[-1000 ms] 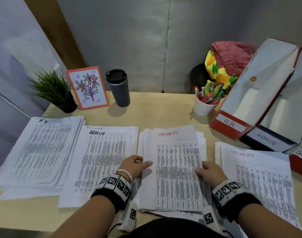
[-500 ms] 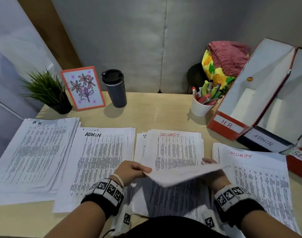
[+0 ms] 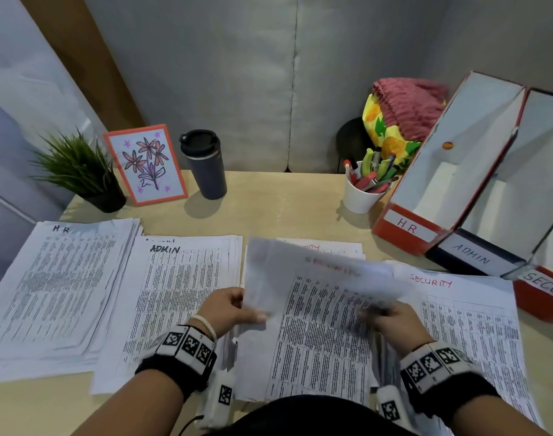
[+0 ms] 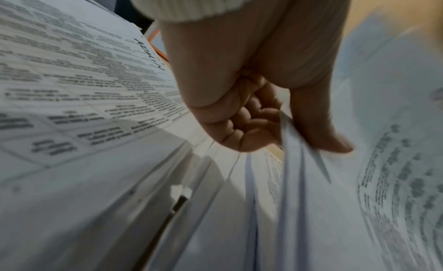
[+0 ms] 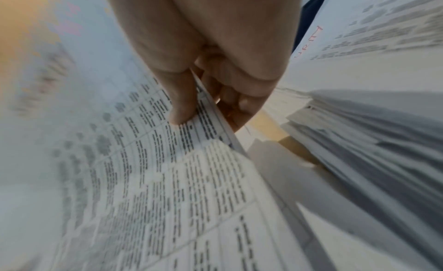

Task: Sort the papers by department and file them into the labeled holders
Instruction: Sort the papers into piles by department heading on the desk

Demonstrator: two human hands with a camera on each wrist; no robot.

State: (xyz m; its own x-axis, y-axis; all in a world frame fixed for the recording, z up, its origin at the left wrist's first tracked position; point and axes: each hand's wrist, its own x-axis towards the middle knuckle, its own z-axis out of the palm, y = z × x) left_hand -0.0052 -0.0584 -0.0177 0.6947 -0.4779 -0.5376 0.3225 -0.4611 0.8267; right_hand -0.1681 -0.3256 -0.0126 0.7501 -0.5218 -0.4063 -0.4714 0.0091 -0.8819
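Both hands on one SECURITY sheet [image 3: 316,275]: left hand [image 3: 229,309] pinches its left edge, thumb on top, fingers curled under; right hand [image 3: 391,322] pinches the right edge the same way. Sheet's lifted off the middle stack [image 3: 319,347], long axis running away from me, far end tilted up. Sorted SECURITY pile [image 3: 467,313] lies just to the right on the counter [image 3: 284,206], nearer my right hand, so I'd guess that hand carries it over. SECURITY holder [image 3: 545,294] sits beyond that pile, far right.

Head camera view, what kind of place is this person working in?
Most likely an office desk in a padded cubicle. Stacks of printed sheets headed H.R and ADMIN lie on the desk, beside file holders labeled H.R. and ADMIN, and a cup of pens.
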